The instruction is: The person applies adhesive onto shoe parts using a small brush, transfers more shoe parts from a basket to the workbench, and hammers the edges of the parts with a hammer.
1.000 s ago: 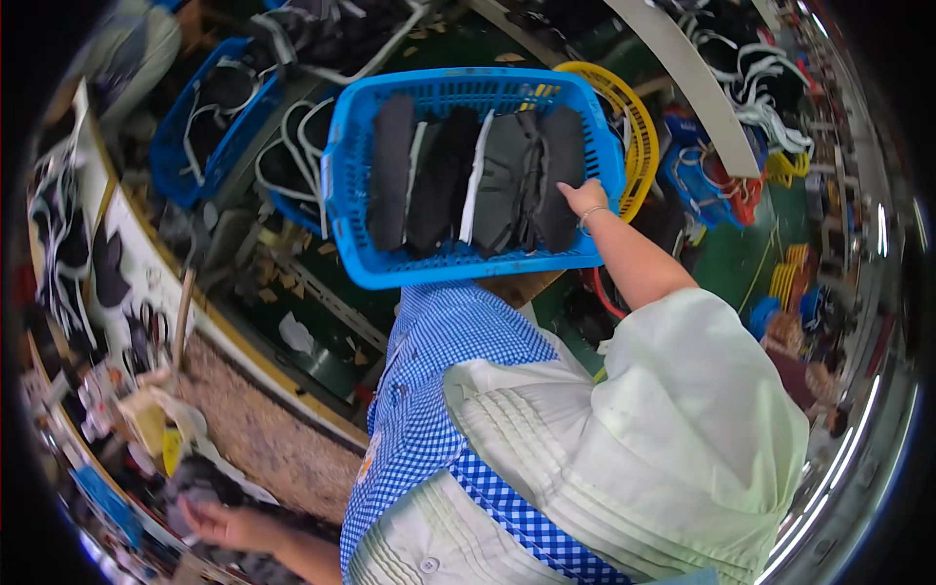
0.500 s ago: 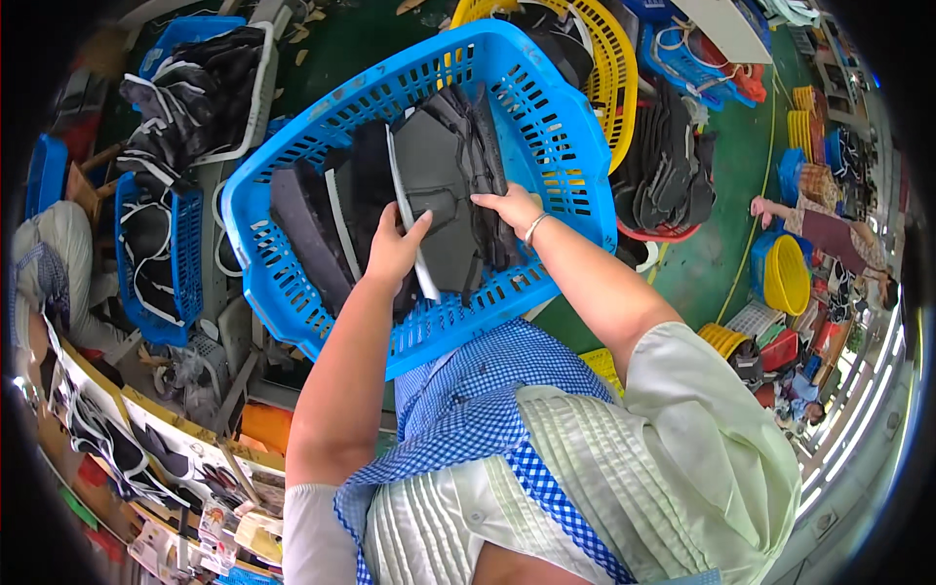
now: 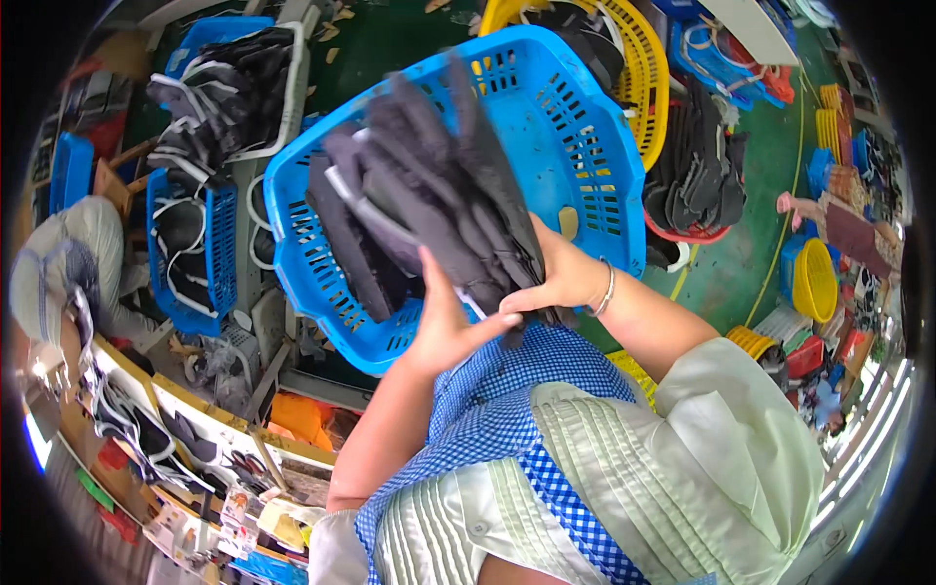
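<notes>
Between my two hands is a thick bundle of black fabric pieces, lifted over the near side of a blue plastic basket. My left hand grips its near left side, with the thumb pointing across toward the other hand. On the near right side my right hand is closed round the same bundle, its thumb on top. White edging shows along part of the bundle, and its far end is blurred. More black pieces lie in the left part of the basket, partly covered by the bundle.
A yellow basket stands beyond the blue one. Black pieces are stacked in a red container at right. White and blue baskets of dark pieces stand at left, near a seated person. A worktable edge runs at lower left.
The black pieces have been gathered and raised from the basket, drawn toward me. My hands are closer together, and more of the basket's bottom shows on the right.
</notes>
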A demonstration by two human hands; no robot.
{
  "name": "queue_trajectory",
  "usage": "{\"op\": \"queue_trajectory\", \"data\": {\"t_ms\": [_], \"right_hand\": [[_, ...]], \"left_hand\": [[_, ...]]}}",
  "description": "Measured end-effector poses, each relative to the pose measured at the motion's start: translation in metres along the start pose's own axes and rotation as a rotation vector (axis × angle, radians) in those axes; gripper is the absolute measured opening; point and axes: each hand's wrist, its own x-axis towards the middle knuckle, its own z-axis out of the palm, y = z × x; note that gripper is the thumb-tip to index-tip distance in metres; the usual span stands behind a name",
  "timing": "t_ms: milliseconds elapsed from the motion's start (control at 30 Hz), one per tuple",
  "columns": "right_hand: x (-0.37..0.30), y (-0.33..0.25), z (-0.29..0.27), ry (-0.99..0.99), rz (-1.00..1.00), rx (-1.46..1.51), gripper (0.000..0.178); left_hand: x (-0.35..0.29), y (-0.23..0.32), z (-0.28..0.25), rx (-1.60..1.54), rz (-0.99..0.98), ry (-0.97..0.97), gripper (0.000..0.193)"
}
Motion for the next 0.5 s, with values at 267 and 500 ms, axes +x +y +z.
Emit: {"op": "queue_trajectory", "data": {"t_ms": [267, 500], "right_hand": [[-0.034, 0.09, -0.082, 0.53, 0.651, 0.523, 0.04], [-0.026, 0.14, -0.103, 0.606, 0.65, 0.114, 0.05]], "left_hand": [[0.016, -0.016, -0.043, 0.739, 0.242, 0.426, 0.058], [0.009, -0.087, -0.085, -0.159, -0.425, 0.743, 0.091]]}}
